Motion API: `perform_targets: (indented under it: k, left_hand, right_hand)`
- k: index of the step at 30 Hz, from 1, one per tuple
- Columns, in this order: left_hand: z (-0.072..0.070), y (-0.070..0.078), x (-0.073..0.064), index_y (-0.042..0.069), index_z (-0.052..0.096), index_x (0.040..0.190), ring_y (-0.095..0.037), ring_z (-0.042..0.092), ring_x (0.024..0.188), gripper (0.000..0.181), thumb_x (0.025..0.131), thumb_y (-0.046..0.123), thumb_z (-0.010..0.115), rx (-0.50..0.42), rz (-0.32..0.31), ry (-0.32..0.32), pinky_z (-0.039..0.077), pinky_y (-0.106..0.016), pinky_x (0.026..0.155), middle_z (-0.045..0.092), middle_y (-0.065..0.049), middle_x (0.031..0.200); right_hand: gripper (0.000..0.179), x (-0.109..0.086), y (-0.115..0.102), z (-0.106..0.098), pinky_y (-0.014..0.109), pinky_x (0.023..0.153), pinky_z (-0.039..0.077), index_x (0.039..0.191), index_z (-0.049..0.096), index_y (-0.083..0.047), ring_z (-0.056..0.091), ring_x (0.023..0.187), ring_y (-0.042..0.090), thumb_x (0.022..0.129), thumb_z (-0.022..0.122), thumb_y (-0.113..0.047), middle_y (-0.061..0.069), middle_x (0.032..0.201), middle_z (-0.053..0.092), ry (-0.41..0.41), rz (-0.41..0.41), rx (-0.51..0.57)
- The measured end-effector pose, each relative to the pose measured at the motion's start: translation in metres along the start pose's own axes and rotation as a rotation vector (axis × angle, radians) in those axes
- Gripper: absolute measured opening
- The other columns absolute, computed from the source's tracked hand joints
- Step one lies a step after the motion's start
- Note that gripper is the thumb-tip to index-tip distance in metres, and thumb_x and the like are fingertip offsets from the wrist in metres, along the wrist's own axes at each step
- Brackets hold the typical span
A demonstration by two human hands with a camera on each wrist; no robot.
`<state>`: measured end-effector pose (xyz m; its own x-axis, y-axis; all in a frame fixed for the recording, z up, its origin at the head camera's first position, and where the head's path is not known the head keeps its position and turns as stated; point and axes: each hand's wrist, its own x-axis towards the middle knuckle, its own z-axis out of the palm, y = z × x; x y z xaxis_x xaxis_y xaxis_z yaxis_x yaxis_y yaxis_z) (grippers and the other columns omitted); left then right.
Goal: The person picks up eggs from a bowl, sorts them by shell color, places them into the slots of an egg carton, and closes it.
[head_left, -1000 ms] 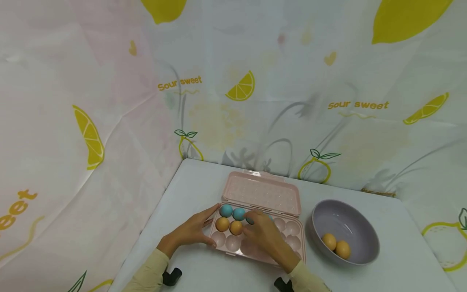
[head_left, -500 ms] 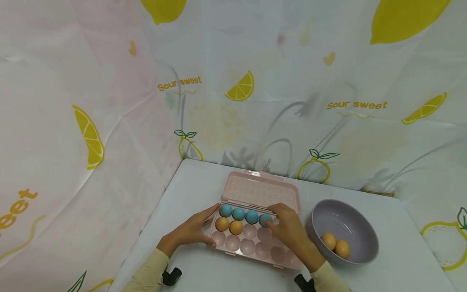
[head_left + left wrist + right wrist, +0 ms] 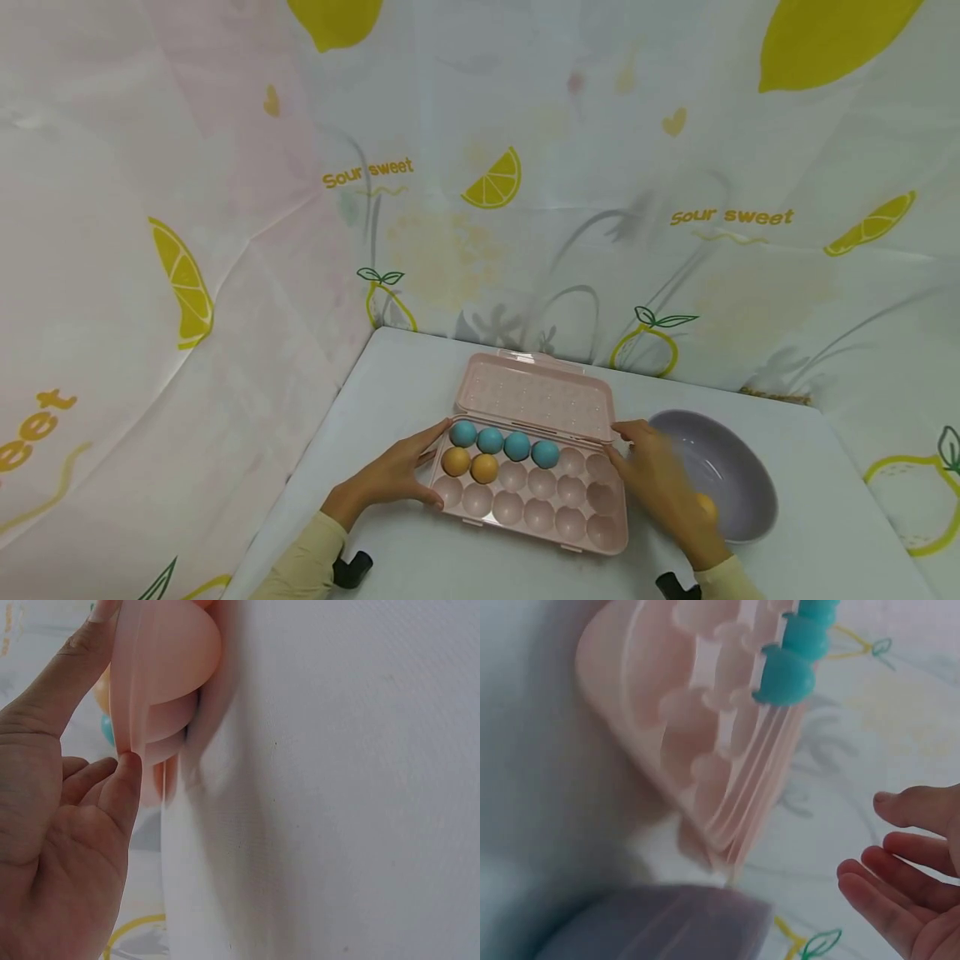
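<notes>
At the middle of the white, flat-topped bench [image 3: 420, 554], an open pink plastic egg tray [image 3: 539, 513] carries four blue eggs [image 3: 517, 446] at the left of its far row and two orange-brown eggs [image 3: 470, 465] at the left of the middle row. The left hand [image 3: 392, 473] pinches the tray's left end between thumb and fingers. Between the tray and a round grey-purple bowl [image 3: 738, 467] on the right, the right hand [image 3: 663, 475] holds nothing, fingers [image 3: 904, 874] loosely spread. One orange-brown egg [image 3: 707, 506] shows inside the bowl.
</notes>
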<state>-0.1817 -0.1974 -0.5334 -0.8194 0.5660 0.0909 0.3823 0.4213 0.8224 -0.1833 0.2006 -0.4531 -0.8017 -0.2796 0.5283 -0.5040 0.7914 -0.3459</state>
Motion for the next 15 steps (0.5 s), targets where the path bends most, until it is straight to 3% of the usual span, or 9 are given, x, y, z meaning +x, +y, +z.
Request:
perform_targets:
  k: [7, 15]
  left_hand:
    - [0.0, 0.001, -0.001, 0.006, 0.016, 0.156, -0.025, 0.024, 0.145, 0.123, 0.062, 0.029, 0.091, -0.025, 0.009, 0.002, 0.04, -0.03, 0.108, 0.02, -0.008, 0.16]
    - [0.001, -0.001, -0.001, 0.007, 0.016, 0.156, -0.025, 0.024, 0.145, 0.123, 0.062, 0.03, 0.091, -0.024, 0.012, 0.002, 0.04, -0.03, 0.108, 0.02, -0.008, 0.16]
  right_hand:
    - [0.025, -0.009, 0.022, -0.025, 0.052, 0.067, 0.056, 0.098, 0.068, 0.006, 0.065, 0.078, 0.034, 0.075, 0.076, 0.002, 0.018, 0.087, 0.067, -0.025, 0.08, -0.094]
    - [0.03, -0.025, 0.041, -0.05, 0.056, 0.075, 0.055, 0.108, 0.066, 0.008, 0.064, 0.091, 0.04, 0.084, 0.07, -0.01, 0.021, 0.099, 0.068, -0.231, 0.277, -0.103]
